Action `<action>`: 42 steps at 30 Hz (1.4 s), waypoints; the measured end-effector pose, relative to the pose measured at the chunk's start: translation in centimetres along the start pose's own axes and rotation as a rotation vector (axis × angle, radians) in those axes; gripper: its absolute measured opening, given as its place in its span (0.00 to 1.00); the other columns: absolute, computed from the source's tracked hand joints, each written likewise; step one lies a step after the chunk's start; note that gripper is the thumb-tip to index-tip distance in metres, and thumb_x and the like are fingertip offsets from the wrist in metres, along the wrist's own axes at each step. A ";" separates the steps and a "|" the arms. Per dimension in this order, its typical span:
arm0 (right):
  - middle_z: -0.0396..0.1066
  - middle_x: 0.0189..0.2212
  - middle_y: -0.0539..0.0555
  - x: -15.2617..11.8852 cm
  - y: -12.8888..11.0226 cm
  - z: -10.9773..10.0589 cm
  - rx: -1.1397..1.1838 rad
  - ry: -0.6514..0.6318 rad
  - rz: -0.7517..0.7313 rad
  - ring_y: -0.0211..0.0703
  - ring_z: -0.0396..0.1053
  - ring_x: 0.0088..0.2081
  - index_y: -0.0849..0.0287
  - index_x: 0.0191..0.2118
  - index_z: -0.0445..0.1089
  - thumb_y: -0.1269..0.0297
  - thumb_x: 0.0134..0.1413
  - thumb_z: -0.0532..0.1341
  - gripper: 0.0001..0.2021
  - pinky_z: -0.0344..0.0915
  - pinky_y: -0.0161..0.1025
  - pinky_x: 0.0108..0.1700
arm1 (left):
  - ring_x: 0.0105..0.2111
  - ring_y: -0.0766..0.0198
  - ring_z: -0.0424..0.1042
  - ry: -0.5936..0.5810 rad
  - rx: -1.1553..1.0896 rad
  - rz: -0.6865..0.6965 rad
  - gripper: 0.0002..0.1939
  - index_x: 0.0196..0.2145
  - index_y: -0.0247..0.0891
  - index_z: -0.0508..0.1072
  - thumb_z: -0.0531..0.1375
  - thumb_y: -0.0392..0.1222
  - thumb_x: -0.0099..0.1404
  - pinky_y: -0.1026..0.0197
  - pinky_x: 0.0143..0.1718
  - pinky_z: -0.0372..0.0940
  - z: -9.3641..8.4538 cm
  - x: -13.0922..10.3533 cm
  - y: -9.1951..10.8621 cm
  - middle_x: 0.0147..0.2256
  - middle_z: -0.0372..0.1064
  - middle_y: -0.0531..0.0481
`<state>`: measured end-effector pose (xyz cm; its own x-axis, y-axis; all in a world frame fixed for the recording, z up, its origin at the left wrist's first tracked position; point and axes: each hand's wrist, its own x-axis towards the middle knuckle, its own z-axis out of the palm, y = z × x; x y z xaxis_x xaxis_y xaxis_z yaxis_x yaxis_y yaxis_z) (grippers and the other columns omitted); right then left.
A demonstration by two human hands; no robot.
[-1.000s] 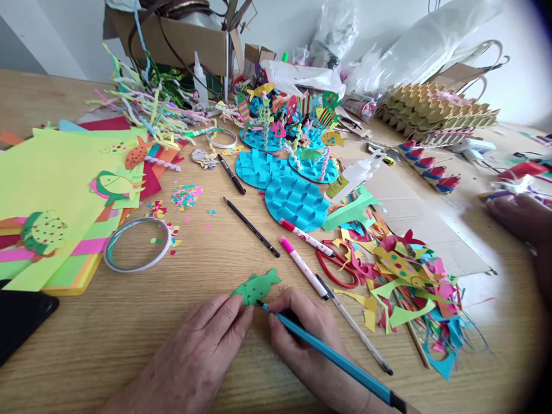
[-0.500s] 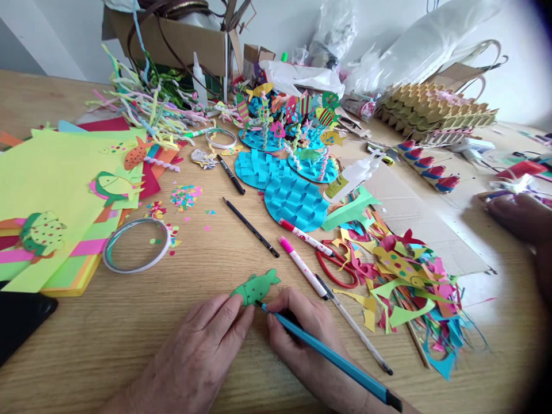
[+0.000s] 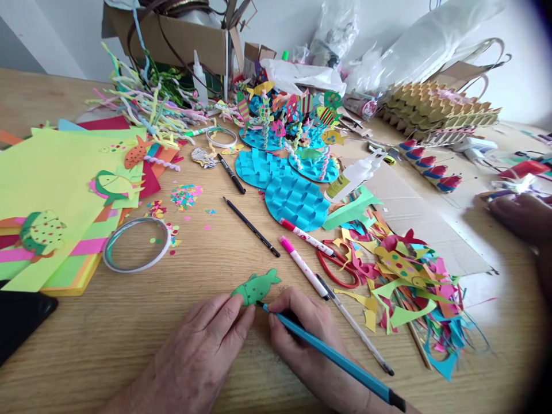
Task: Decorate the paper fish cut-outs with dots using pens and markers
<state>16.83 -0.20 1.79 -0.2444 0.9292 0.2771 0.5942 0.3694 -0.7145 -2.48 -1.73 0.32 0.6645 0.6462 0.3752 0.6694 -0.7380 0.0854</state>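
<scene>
Left hand (image 3: 202,351) lies flat, palm down, fingertips pinning the near edge of the green paper fish (image 3: 256,286) to the wooden table (image 3: 129,322). Not clenched, nothing gripped, just pressing.

Right hand (image 3: 302,339) is closed in a writing grip on the blue pen (image 3: 332,357). Tip touches the fish's lower edge, right beside the left fingertips; the barrel runs back past the wrist towards the near right.

The fish sits just ahead of both hands, tail pointing away and to the right. Dark dots already show on its body.

Step in hand, by my read: dotting or marking the fish with the pen. The next mark calls for a small lift and reposition of the tip, with the left hand holding pressure so the paper doesn't slide.

Just beyond the right hand: a pink marker (image 3: 303,267), a clear ballpoint (image 3: 357,330), red scissors (image 3: 336,270), then a heap of paper scraps (image 3: 409,287) further right. A tape ring (image 3: 137,244) lies well off to the left of the left hand.

Another person's hand (image 3: 524,215) is at the far right edge, well apart.
</scene>
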 end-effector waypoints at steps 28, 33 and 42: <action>0.61 0.17 0.42 -0.1 0.0 0.0 -0.003 0.000 -0.011 0.31 0.59 0.17 0.55 0.28 0.61 0.76 0.50 0.53 0.07 0.56 0.28 0.21 | 0.47 0.58 0.67 0.010 0.009 -0.019 0.24 0.53 0.33 0.67 0.44 0.25 0.63 0.57 0.47 0.67 0.3 -0.2 0.0 0.48 0.69 0.46; 0.62 0.17 0.43 0.0 0.0 -0.1 -0.012 0.000 -0.006 0.32 0.60 0.17 0.55 0.28 0.60 0.75 0.50 0.52 0.07 0.57 0.29 0.21 | 0.48 0.57 0.66 -0.004 0.012 -0.013 0.24 0.54 0.33 0.67 0.45 0.24 0.63 0.56 0.48 0.66 0.4 -0.3 0.0 0.48 0.68 0.45; 0.62 0.17 0.42 0.1 -0.1 -0.2 -0.014 0.000 -0.002 0.32 0.59 0.17 0.55 0.28 0.60 0.75 0.50 0.52 0.07 0.57 0.28 0.21 | 0.49 0.56 0.65 -0.017 0.007 -0.017 0.25 0.55 0.32 0.65 0.45 0.25 0.63 0.55 0.49 0.64 0.6 -0.5 0.0 0.49 0.67 0.44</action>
<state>16.87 -0.16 2.02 -0.2456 0.9285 0.2785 0.6045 0.3713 -0.7048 -2.56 -1.91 -0.44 0.6584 0.6620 0.3581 0.6832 -0.7253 0.0848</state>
